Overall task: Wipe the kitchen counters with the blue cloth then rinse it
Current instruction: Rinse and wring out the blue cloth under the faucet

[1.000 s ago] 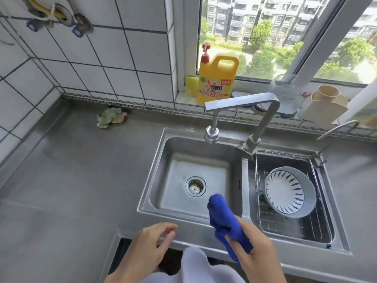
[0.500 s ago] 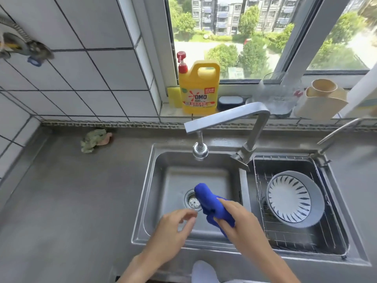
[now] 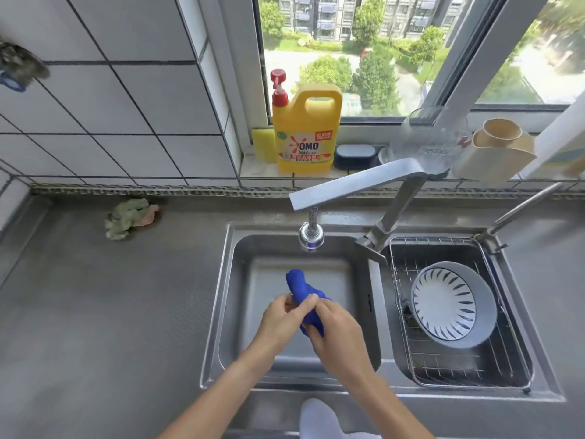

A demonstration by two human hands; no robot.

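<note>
Far left on the grey, matte counter (image 3: 95, 312) there's a crumpled pale green and pink rag (image 3: 131, 217) parked against the tiled wall, out of the way, so it looks like a spare and not part of this job. Moving right, the left hand (image 3: 280, 321) has its fingers curled round the middle of the bright blue cloth (image 3: 302, 296), thumb pinching over the top, and the right hand (image 3: 337, 331) is wrapped round the lower end, so both grip it tight with the twisted top poking up past them. They're holding it over the left basin of the stainless steel double sink (image 3: 221, 296), just near side of the angular steel tap (image 3: 357, 185) spout, which I'd guess is so any drips or rinse water land in the basin. I can't see water running. Right basin has a wire drying rack (image 3: 443, 369) with a grey bowl and a striped white plate (image 3: 444, 304) tilted in it. Up on the far windowsill sit a yellow OMO detergent jug (image 3: 305, 131), a sponge and some cups, with daylight and trees outside.
</note>
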